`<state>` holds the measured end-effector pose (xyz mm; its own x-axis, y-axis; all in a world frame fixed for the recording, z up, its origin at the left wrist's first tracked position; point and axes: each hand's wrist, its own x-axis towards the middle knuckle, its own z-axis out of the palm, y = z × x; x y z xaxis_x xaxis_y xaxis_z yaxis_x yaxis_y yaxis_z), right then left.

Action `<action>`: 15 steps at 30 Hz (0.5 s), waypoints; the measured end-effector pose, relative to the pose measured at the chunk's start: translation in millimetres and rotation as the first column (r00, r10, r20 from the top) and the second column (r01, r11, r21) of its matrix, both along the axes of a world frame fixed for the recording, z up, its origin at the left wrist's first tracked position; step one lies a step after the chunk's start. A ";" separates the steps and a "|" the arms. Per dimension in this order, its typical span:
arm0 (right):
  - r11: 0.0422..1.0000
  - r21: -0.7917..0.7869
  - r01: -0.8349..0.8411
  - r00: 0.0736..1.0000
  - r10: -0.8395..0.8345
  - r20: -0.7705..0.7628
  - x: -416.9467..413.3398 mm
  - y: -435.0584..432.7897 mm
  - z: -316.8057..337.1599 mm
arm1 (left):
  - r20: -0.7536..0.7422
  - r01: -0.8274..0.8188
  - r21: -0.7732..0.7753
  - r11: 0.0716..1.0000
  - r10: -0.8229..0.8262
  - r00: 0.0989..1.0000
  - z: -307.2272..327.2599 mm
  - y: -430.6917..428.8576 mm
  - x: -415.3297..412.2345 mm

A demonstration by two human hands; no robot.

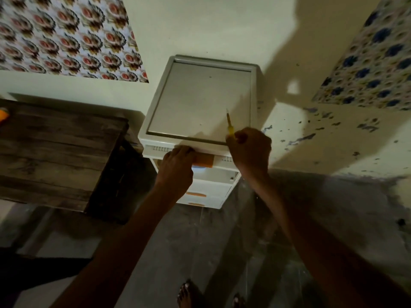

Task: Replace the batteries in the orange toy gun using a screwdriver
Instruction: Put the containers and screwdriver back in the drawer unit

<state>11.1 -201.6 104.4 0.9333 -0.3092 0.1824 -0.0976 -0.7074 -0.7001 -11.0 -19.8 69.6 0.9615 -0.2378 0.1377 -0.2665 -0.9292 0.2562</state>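
A white plastic drawer unit [200,138] with orange handles stands against the wall. My left hand [175,165] grips the orange handle [205,162] of its top drawer, which stands slightly out. My right hand [250,150] is closed around a yellow-handled screwdriver [230,124], its tip pointing up over the unit's grey top. A small orange object [4,115] shows at the far left edge on the wooden table; I cannot tell what it is.
A dark wooden table [60,152] stands left of the drawer unit. Lower drawers [206,194] have orange handles. Patterned cloths hang on the wall at left [66,36] and right [373,63]. My bare feet [189,294] stand on the dark floor.
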 end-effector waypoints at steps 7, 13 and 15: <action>0.996 0.045 -0.079 0.988 0.084 -0.127 -138.5 7.3 -66.3 | 0.027 0.060 0.015 0.998 -0.060 0.998 -3.7 9.9 11.6; 0.991 -0.132 -0.014 0.983 -0.011 -0.185 -63.4 31.0 -179.0 | 0.081 0.048 -0.050 0.998 -0.044 0.996 -23.1 10.5 10.4; 0.981 -0.192 0.025 0.983 -0.058 -0.172 -27.3 36.9 -199.4 | 0.122 0.043 -0.088 0.995 -0.032 0.992 -25.6 11.0 7.2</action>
<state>-16.2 -164.7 -95.0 0.9430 -0.3242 0.0749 -0.2393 -0.8174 -0.5240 -3.7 -8.8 44.0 0.9273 -0.2550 0.2740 -0.3347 -0.8925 0.3024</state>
